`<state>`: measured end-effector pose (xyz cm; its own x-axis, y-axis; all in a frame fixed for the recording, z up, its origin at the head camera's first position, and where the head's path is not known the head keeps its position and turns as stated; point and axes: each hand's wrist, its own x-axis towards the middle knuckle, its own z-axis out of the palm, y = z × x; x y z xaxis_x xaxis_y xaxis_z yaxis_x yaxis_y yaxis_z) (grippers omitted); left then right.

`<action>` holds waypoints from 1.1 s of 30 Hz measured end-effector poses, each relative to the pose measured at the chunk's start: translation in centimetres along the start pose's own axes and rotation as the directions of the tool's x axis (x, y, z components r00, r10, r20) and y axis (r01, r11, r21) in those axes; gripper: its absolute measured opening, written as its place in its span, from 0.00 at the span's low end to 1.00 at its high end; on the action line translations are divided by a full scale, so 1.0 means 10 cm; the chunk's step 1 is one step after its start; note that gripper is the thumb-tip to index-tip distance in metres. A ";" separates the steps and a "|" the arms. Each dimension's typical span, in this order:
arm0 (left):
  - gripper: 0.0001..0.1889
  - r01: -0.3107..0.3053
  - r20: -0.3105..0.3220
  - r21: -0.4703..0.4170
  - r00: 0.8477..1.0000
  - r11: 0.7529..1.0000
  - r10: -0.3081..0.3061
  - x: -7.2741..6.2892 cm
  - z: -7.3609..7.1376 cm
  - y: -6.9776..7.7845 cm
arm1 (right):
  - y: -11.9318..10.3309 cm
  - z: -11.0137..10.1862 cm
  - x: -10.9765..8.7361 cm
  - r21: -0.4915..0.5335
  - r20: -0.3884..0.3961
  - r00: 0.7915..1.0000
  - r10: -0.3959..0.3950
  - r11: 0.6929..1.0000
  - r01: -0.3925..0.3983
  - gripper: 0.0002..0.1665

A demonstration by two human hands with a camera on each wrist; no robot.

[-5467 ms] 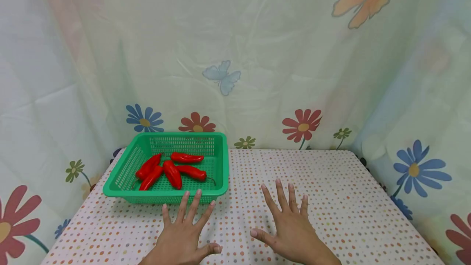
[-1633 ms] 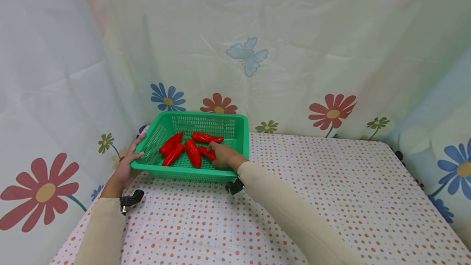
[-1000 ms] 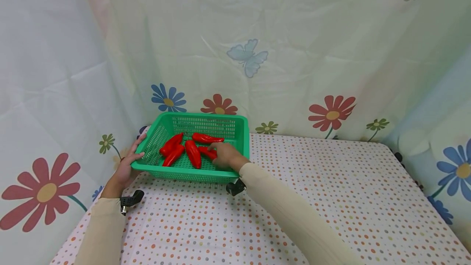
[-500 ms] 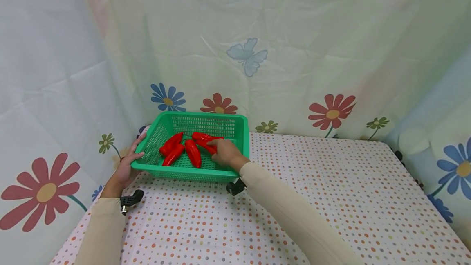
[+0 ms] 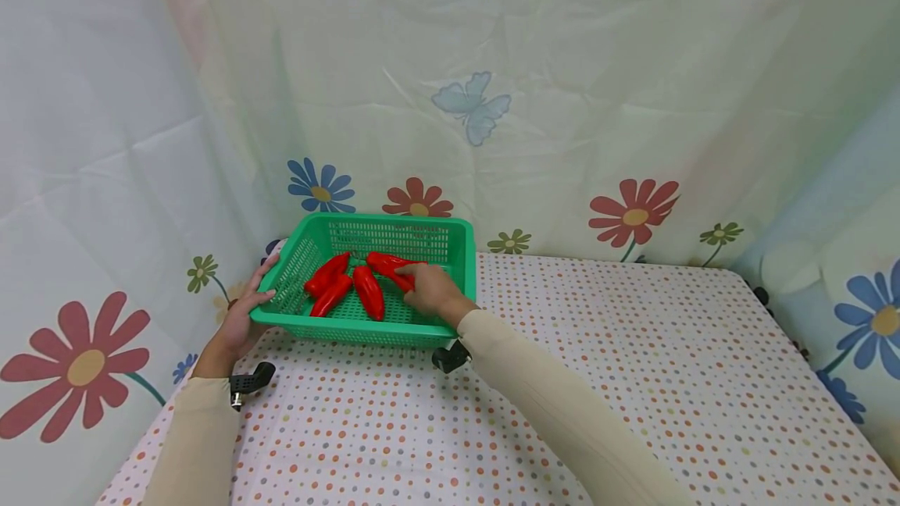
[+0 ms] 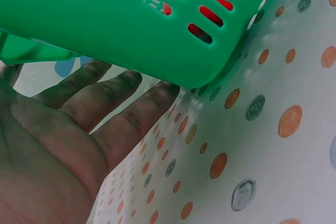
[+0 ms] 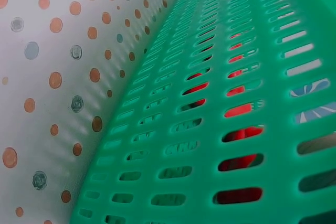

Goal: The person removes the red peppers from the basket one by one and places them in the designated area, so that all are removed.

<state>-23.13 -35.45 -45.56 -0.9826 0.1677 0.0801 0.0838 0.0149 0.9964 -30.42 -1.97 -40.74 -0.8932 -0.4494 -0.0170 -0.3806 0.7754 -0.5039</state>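
A green plastic basket with slotted walls stands on the table at centre-left in the head view, several red chili peppers inside. My left hand rests against its left end, thumb over the rim; in the left wrist view the fingers reach out nearly straight to the basket's lower side. Reaching over the front rim, my right hand pinches one red chili pepper between thumb and fingers, near the basket's right side. Another chili lies just behind it. The right wrist view shows the slotted basket wall, not the hand.
A white tablecloth with coloured dots spreads in front and to the right of the basket. Behind and at the sides hangs a flower-printed curtain. A black wrist camera sits close to the basket's front wall.
From lying open over the table, both hands went to the basket, left at its end, right inside. The right hand took hold of a chili and shifted it slightly up and back. The left stays still.
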 end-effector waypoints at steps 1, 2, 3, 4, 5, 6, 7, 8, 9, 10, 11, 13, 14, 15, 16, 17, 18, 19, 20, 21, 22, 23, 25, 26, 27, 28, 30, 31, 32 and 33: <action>0.31 0.000 0.000 0.001 1.000 1.000 0.000 0.00 0.00 0.00 | 0.00 0.00 0.00 0.001 -0.002 1.000 0.000 1.000 0.000 0.32; 0.31 0.000 -0.001 0.002 1.000 1.000 0.000 0.00 0.00 0.00 | 0.00 0.00 0.00 0.001 -0.004 1.000 0.000 1.000 0.000 0.32; 0.31 0.001 -0.002 0.003 1.000 1.000 0.000 0.00 0.00 0.00 | 0.00 0.00 0.01 0.001 -0.006 1.000 0.001 1.000 -0.001 0.32; 0.31 0.000 -0.004 0.005 1.000 1.000 0.000 0.00 0.00 0.01 | 0.01 0.01 0.01 0.001 -0.009 1.000 0.000 1.000 0.000 0.32; 0.31 0.000 -0.006 0.007 1.000 1.000 0.000 0.00 0.00 0.01 | 0.01 0.01 0.01 0.001 -0.012 1.000 -0.002 1.000 0.002 0.32; 0.31 0.003 -0.008 0.009 1.000 1.000 -0.003 0.00 0.00 0.01 | 0.01 0.01 0.01 0.001 -0.015 1.000 -0.003 1.000 0.003 0.32; 0.31 0.005 -0.009 0.011 1.000 1.000 -0.005 0.00 0.00 0.01 | 0.01 0.01 0.01 0.002 -0.017 1.000 -0.004 1.000 0.004 0.32; 0.31 0.006 -0.010 0.012 1.000 1.000 -0.005 0.00 0.00 0.02 | 0.01 0.01 0.01 0.004 -0.018 1.000 -0.005 1.000 0.005 0.32; 0.31 0.005 -0.011 0.013 1.000 1.000 -0.005 0.00 0.00 0.02 | 0.01 0.01 0.01 0.005 -0.020 1.000 -0.006 1.000 0.006 0.32; 0.31 0.005 -0.011 0.012 1.000 1.000 -0.005 0.00 0.01 0.02 | 0.01 0.01 0.01 0.007 -0.021 1.000 -0.007 1.000 0.007 0.32; 0.31 0.006 -0.010 0.011 1.000 1.000 -0.006 0.00 0.01 0.01 | 0.01 0.00 0.01 0.010 -0.021 1.000 -0.008 1.000 0.008 0.32; 0.31 0.005 -0.006 0.009 1.000 1.000 -0.005 0.00 0.01 0.01 | 0.01 0.00 0.01 0.015 -0.020 1.000 -0.007 1.000 0.007 0.32; 0.31 0.004 -0.004 0.008 1.000 1.000 -0.004 0.00 0.01 0.01 | 0.01 0.00 0.01 0.017 -0.022 1.000 -0.006 1.000 0.007 0.32; 0.31 0.004 -0.004 0.009 1.000 1.000 -0.003 0.00 0.01 0.00 | 0.01 0.00 0.01 0.017 -0.023 1.000 -0.007 1.000 0.007 0.32; 0.31 0.004 -0.003 0.010 1.000 1.000 -0.004 0.00 0.00 0.00 | 0.01 0.00 0.00 0.019 -0.024 1.000 -0.006 1.000 0.006 0.32; 0.31 0.005 -0.002 0.011 1.000 1.000 -0.005 0.00 0.00 0.00 | 0.01 0.00 0.00 0.018 -0.025 1.000 -0.006 1.000 0.007 0.32; 0.31 0.005 -0.001 0.011 1.000 1.000 -0.005 0.00 0.00 0.00 | 0.01 0.00 0.00 0.016 -0.026 1.000 -0.006 1.000 0.007 0.32; 0.31 0.006 -0.001 0.010 1.000 1.000 -0.006 0.00 0.00 0.00 | 0.01 0.00 0.00 0.015 -0.028 1.000 -0.006 1.000 0.007 0.32; 0.31 0.007 0.000 0.010 1.000 1.000 -0.007 0.00 0.00 0.00 | 0.01 0.00 0.00 0.015 -0.029 1.000 -0.004 1.000 0.005 0.32; 0.31 0.008 0.000 0.010 1.000 1.000 -0.008 0.00 0.00 0.00 | 0.01 0.00 0.00 0.013 -0.029 1.000 -0.004 1.000 0.005 0.32; 0.31 0.009 0.000 0.009 1.000 1.000 -0.009 0.00 0.00 0.00 | 0.01 0.00 0.00 0.011 -0.028 1.000 -0.004 1.000 0.004 0.32; 0.31 0.010 -0.001 0.007 1.000 1.000 -0.010 0.00 0.00 0.00 | 0.01 0.00 0.00 0.010 -0.028 1.000 -0.002 1.000 0.002 0.32; 0.31 0.012 -0.002 0.007 1.000 1.000 -0.012 0.00 0.00 0.00 | 0.01 0.00 0.00 0.012 -0.027 1.000 0.002 1.000 -0.001 0.32; 0.31 0.013 -0.003 0.009 1.000 1.000 -0.013 0.00 0.00 0.00 | 0.01 0.00 0.00 0.012 -0.027 1.000 0.003 1.000 -0.003 0.32; 0.31 0.013 -0.004 0.012 1.000 1.000 -0.013 0.00 0.00 0.00 | 0.01 0.00 0.00 0.011 -0.027 1.000 0.001 1.000 -0.001 0.32; 0.31 0.013 -0.005 0.014 1.000 1.000 -0.013 0.00 0.00 0.00 | 0.01 0.00 0.00 0.012 -0.028 1.000 0.001 1.000 -0.001 0.32; 0.32 0.010 -0.005 0.017 1.000 1.000 -0.010 0.00 0.00 0.00 | 0.01 0.00 0.00 0.014 -0.030 1.000 0.000 1.000 0.001 0.32; 0.32 0.009 -0.005 0.017 1.000 1.000 -0.009 0.00 0.00 0.00 | 0.01 0.00 0.00 0.016 -0.032 1.000 -0.002 1.000 0.002 0.32; 0.32 0.008 -0.005 0.018 1.000 1.000 -0.008 -0.01 0.00 0.00 | 0.01 0.00 0.00 0.018 -0.032 0.999 -0.004 1.000 0.005 0.32; 0.32 0.007 -0.004 0.018 1.000 1.000 -0.007 -0.01 0.00 0.01 | 0.01 0.00 0.00 0.020 -0.032 0.999 -0.004 1.000 0.005 0.32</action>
<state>-23.04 -35.44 -45.51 -0.9838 0.1634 0.0735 0.0800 0.0336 0.9962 -30.47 -1.88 -40.77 -0.8988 -0.4382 0.0132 -0.3801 0.7641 -0.5212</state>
